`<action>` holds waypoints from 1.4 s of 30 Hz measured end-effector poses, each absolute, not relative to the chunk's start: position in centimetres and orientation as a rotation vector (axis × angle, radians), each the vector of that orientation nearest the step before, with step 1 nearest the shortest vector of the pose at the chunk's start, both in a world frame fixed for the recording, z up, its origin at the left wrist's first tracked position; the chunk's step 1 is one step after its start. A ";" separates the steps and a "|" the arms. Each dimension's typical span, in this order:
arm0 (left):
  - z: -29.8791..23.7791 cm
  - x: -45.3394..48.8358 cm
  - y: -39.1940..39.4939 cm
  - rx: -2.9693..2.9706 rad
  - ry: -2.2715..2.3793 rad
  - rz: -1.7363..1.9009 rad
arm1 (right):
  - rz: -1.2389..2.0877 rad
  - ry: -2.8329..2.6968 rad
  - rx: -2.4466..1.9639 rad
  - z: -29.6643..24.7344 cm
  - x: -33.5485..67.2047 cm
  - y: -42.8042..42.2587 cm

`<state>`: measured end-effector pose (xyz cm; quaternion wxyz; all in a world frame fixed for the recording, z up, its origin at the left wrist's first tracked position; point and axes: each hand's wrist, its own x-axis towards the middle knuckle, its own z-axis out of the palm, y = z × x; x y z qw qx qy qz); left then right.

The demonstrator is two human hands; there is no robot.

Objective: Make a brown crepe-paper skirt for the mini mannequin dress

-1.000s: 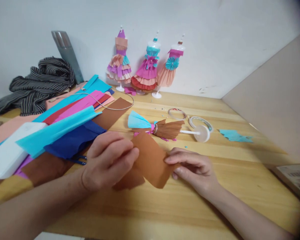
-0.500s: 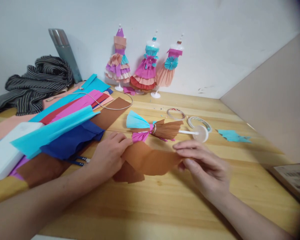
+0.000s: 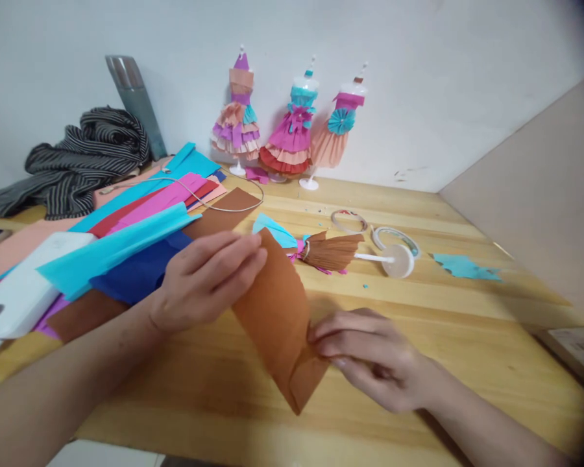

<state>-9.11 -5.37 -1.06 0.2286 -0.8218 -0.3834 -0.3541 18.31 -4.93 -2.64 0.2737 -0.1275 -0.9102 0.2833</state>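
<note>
Brown paper strip [image 3: 277,311] pinched between both hands' fingers [image 3: 233,259]

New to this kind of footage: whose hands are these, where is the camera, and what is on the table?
No machine: a person works bare-handed, filmed by a camera on their head looking down. The left hand and right hand hold a brown paper strip between them over the table. Left of it lie coloured paper sheets and a striped cloth. Behind it lies a mannequin in a brown paper skirt, near tape rolls. Three dressed mannequins stand by the wall.
</note>
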 end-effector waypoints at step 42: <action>-1.3 -6.4 -5.6 -2.595 -1.746 -0.063 | 0.960 -2.509 -0.449 -3.6 17.8 -5.2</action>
